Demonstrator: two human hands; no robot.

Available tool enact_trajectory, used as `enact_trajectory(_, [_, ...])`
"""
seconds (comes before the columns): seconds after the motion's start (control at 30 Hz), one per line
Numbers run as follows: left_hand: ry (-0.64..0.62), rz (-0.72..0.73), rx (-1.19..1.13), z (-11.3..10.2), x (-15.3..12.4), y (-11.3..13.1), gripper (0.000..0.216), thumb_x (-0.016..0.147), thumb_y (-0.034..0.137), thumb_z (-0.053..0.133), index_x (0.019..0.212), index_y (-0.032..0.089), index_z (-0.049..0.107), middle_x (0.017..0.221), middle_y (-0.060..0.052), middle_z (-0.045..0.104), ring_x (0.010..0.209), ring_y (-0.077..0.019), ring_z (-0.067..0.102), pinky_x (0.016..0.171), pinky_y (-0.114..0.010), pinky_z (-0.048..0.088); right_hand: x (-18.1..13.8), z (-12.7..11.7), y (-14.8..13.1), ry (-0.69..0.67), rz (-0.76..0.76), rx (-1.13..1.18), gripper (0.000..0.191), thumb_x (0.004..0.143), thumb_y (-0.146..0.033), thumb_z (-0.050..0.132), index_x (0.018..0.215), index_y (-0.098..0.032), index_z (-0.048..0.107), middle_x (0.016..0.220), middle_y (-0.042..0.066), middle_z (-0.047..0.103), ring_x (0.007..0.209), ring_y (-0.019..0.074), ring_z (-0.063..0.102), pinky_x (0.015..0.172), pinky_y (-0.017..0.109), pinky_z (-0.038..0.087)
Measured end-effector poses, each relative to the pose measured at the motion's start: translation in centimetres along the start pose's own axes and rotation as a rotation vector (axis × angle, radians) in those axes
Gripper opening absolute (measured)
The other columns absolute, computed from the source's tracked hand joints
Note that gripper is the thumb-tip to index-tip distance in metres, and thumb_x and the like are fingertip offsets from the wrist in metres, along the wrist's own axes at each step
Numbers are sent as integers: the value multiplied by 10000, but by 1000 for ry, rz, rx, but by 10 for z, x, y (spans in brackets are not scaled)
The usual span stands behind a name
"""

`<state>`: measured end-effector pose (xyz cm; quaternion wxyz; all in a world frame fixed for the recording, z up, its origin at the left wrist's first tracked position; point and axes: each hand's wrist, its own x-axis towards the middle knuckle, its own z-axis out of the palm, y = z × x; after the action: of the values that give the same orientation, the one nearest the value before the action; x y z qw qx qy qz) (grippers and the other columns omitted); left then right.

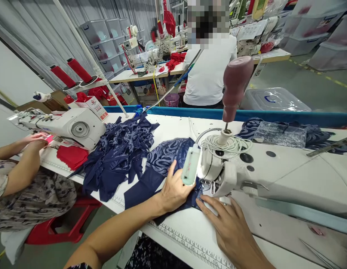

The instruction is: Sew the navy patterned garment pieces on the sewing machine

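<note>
Navy lace fabric (169, 151) with a plain navy part lies on the table and runs under the presser foot of a white sewing machine (277, 168). My left hand (176, 188) grips this fabric just left of the needle area; the small lamp (191, 166) hides some of its fingers. My right hand (232, 224) rests with stretched, spread fingers in front of the presser foot, fingertips at the fabric's edge. A pile of cut navy pieces (120, 153) lies farther left.
A screwdriver with a dark pink handle (237, 87) stands upright on the machine head. Tweezers (316, 252) lie at the lower right. At left, a co-worker's hands (34, 140) are at another machine (78, 125) with red fabric (71, 157). Another person (207, 74) sits ahead.
</note>
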<state>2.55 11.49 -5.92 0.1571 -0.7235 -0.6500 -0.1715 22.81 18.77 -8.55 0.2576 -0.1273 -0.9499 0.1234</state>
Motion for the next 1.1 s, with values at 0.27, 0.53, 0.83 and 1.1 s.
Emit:
enact_trajectory(0.27, [79, 2, -28, -3, -18, 7, 187, 924, 162, 471, 950, 192, 653, 801, -14, 589, 809, -156, 562, 1053, -495, 381, 1, 0, -3, 13, -25, 25, 631, 692, 19, 448, 1244, -229, 626, 1209, 63, 643, 1045, 234, 552, 1121, 517, 208])
enact_trajectory(0.53, [-4, 139, -69, -4, -16, 7, 204, 906, 121, 452, 953, 172, 644, 755, -5, 564, 730, -144, 528, 937, -421, 442, 2, -3, -7, 24, -37, 20, 557, 721, 18, 451, 1178, -220, 663, 1148, 58, 661, 1055, 226, 548, 1137, 497, 188])
enact_trajectory(0.83, [-3, 151, -59, -2, -21, 9, 262, 848, 91, 499, 1060, 172, 631, 755, 1, 549, 730, -154, 512, 959, -504, 397, -5, -1, -5, -13, -60, 12, 571, 731, -2, 468, 1235, -216, 631, 1225, 55, 649, 1101, 246, 543, 1135, 526, 167])
enact_trajectory(1.1, [-12, 135, -78, 2, -9, 3, 187, 834, 68, 468, 903, 166, 611, 754, -21, 553, 761, -176, 507, 945, -482, 394, -6, 7, -2, -5, -13, -43, 563, 724, -2, 447, 1229, -168, 633, 1244, 82, 643, 1026, 263, 569, 1098, 529, 193])
